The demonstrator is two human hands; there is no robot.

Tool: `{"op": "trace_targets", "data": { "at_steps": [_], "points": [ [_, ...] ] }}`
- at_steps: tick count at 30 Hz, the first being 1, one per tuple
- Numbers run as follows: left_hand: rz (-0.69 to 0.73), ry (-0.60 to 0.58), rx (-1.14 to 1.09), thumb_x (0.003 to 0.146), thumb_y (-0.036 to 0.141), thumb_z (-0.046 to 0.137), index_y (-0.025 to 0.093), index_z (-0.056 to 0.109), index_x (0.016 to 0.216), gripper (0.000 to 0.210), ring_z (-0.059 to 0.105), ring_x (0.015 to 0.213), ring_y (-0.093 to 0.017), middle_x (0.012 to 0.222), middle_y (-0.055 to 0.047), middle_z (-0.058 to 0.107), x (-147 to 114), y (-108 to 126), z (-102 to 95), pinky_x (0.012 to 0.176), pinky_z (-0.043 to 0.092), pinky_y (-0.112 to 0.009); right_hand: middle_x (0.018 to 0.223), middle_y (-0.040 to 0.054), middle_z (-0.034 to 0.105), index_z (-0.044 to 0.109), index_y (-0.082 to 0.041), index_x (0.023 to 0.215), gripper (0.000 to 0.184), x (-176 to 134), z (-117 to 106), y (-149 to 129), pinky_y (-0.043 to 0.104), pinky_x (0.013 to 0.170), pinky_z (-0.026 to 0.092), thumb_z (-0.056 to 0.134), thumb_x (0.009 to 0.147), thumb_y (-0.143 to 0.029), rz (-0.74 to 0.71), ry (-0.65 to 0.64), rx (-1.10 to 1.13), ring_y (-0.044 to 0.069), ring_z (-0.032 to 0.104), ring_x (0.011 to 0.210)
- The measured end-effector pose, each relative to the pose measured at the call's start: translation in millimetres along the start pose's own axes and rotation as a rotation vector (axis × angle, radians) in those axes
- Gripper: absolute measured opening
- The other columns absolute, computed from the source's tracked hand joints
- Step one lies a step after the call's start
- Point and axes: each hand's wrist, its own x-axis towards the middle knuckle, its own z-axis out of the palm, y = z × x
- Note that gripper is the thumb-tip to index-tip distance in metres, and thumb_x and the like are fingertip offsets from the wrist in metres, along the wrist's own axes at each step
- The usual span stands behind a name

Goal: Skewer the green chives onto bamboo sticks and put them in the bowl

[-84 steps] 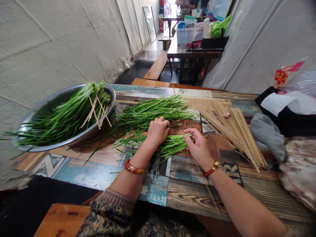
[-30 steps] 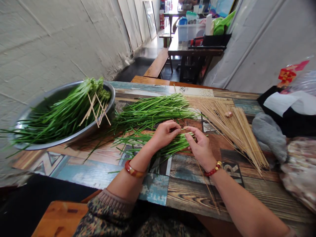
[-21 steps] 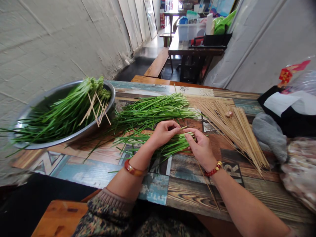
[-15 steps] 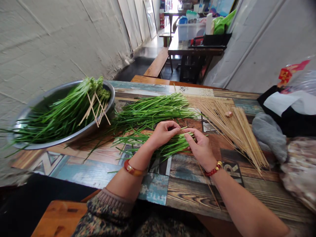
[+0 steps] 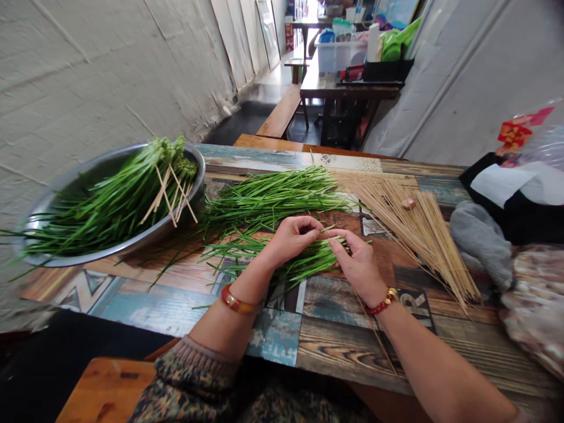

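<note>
My left hand (image 5: 296, 239) pinches green garlic chives between thumb and fingertips, just above a small loose heap of chives (image 5: 308, 265). Close beside it, my right hand (image 5: 358, 258) has its fingers closed on a thin bamboo skewer (image 5: 379, 335), whose long end slants down toward the table's near edge. The fingertips of both hands nearly meet at the chive ends; the skewer's tip is hidden there. A larger pile of chives (image 5: 277, 197) lies just beyond my hands.
On the left, a metal basin (image 5: 199, 176) holds skewered chives. Many loose bamboo skewers (image 5: 427, 241) fan out at right, a small pinkish-brown piece (image 5: 408, 203) on them. Grey plastic (image 5: 478, 238) and a clear bag of pale pieces (image 5: 535, 305) lie farther right. Another table (image 5: 348, 92) stands beyond.
Almost nothing differs. The lower end of the skewer has shifted very slightly to the right; both hands keep their place at the chives.
</note>
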Motion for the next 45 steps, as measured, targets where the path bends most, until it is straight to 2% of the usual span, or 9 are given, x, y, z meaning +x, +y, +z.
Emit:
{"op": "trace_targets", "data": {
  "at_steps": [10,26,28,30,33,38,45],
  "points": [
    [-0.018,0.001,-0.022,0.073,0.023,0.062,0.008,0.066,0.072,0.015,0.048,0.059,-0.008,0.066,-0.001,0.06,0.1,0.2,-0.3,0.056,0.036,-0.019,0.087,0.0043,0.07,0.066,-0.019,0.101,0.026,0.4,-1.5,-1.0,0.026,0.059,0.051,0.053,0.086,-0.036,-0.001,-0.007,-0.021,0.015,0.063,0.068],
    [-0.003,-0.026,-0.007,0.074,0.023,0.06,0.009,0.066,0.07,0.016,0.048,0.06,-0.008,0.067,-0.001,0.061,0.1,-0.8,0.0,0.057,0.037,-0.019,0.084,0.0041,0.067,0.063,-0.019,0.099,0.021,1.2,-0.2,2.9,0.025,0.057,0.047,0.053,0.086,-0.032,-0.079,0.018,-0.11,0.015,0.06,0.066],
    [-0.001,-0.018,0.002,0.074,0.023,0.06,0.009,0.065,0.07,0.016,0.048,0.059,-0.007,0.066,-0.001,0.06,0.3,-1.1,0.1,0.057,0.036,-0.019,0.083,0.0035,0.065,0.06,-0.019,0.107,0.026,1.2,0.6,4.2,0.026,0.058,0.048,0.055,0.084,-0.032,-0.081,0.056,-0.098,0.015,0.059,0.066],
    [0.007,-0.013,0.011,0.074,0.022,0.059,0.009,0.065,0.07,0.015,0.047,0.059,-0.007,0.066,-0.001,0.061,0.7,-1.8,0.3,0.057,0.037,-0.019,0.079,0.0018,0.064,0.053,-0.019,0.122,0.04,1.1,0.6,4.5,0.027,0.059,0.048,0.056,0.084,-0.031,-0.081,0.081,-0.101,0.015,0.057,0.064],
    [0.025,-0.014,0.015,0.074,0.021,0.059,0.01,0.065,0.071,0.013,0.048,0.059,-0.007,0.067,-0.001,0.061,1.4,-3.9,0.7,0.057,0.037,-0.019,0.08,0.0008,0.063,0.046,-0.022,0.133,0.048,0.8,-0.6,2.6,0.027,0.06,0.048,0.054,0.086,-0.029,-0.09,0.043,-0.13,0.013,0.056,0.062],
    [0.006,0.005,0.038,0.073,0.021,0.06,0.009,0.066,0.073,0.014,0.048,0.059,-0.008,0.068,-0.001,0.062,2.1,-6.2,0.5,0.055,0.036,-0.019,0.084,0.0023,0.065,0.058,-0.021,0.114,0.03,0.5,-1.2,1.5,0.026,0.061,0.048,0.053,0.086,-0.031,-0.096,0.026,-0.119,0.014,0.059,0.066],
    [0.043,0.025,0.115,0.076,0.021,0.057,0.01,0.066,0.072,0.015,0.05,0.06,-0.009,0.067,-0.001,0.061,2.2,-6.6,-0.7,0.057,0.038,-0.019,0.087,0.004,0.067,0.059,-0.021,0.11,0.028,0.7,1.3,5.2,0.027,0.06,0.049,0.053,0.085,-0.032,-0.101,0.074,-0.106,0.016,0.061,0.069]
  ]
}}
